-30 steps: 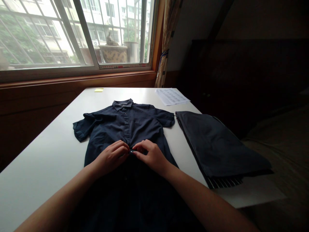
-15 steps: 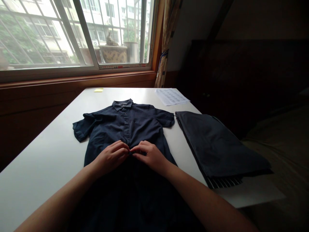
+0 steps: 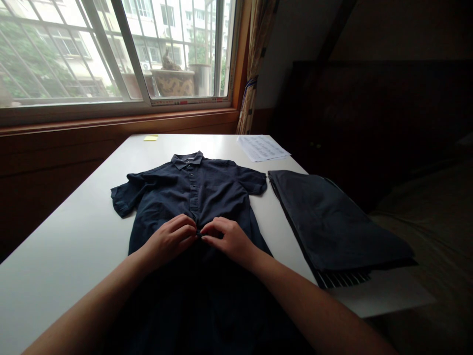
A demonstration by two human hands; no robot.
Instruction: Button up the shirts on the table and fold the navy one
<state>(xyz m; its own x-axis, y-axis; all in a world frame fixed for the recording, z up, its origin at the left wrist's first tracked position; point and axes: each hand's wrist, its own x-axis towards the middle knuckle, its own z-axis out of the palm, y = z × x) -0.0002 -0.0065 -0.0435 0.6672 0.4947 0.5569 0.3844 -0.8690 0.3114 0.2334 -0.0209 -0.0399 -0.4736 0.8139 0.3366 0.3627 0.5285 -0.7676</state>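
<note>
A dark navy short-sleeved shirt (image 3: pixel 218 185) lies face up on the white table (image 3: pixel 77 231), its collar toward the window and its sleeves spread. Small buttons run down the front placket, and the upper ones show. My left hand (image 3: pixel 172 236) is closed on the placket around mid-shirt, fingertips pinching the cloth. Facing it, my right hand (image 3: pixel 227 236) pinches the same spot between thumb and fingers. The fingertips of both hands nearly meet there. Whether a button sits between them is too small and dark to tell. The lower shirt fades into shadow beneath my forearms.
Right of the shirt lies a stack of folded dark cloth (image 3: pixel 332 222), with a striped piece underneath. Printed sheets (image 3: pixel 262 148) rest at the far right corner, and a yellow sticky note (image 3: pixel 151 138) at the far left. Beyond the table are a barred window (image 3: pixel 177 49) and a curtain (image 3: pixel 251 88).
Both hands stay at the same place on the placket. The right fingers have shifted very slightly, and a bit of dark cloth shows more between the fingertips.
</note>
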